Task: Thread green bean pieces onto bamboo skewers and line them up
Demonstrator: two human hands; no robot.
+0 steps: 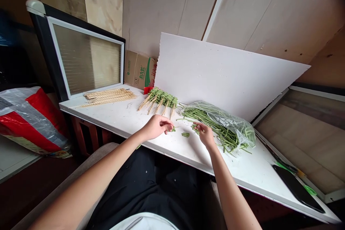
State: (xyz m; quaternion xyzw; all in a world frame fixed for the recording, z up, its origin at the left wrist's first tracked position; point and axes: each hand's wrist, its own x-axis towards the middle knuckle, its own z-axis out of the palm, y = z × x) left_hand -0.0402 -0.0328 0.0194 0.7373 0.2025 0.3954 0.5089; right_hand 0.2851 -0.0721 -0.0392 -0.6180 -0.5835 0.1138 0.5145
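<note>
My left hand (159,127) is closed just over the table, with cut green bean pieces (174,128) at its fingertips. A thin pale tip, perhaps of a skewer, shows beside them. Across a small gap, my right hand (206,135) has its thumb and fingers closed at more cut bean pieces (194,128); its palm side is hidden. Between the hands a small bundle of cut bean pieces (185,134) lies on the table. Behind them is a stack of skewered green beans (163,97), the bare stick ends pointing toward me.
Long green beans (212,116) spill from a clear plastic bag (242,129). Loose wooden skewers (110,95) lie at the left of the white table (258,172). A black phone (298,188) and scissors (285,164) sit at the right. A white board (215,68) leans behind, beside a cardboard box (140,70).
</note>
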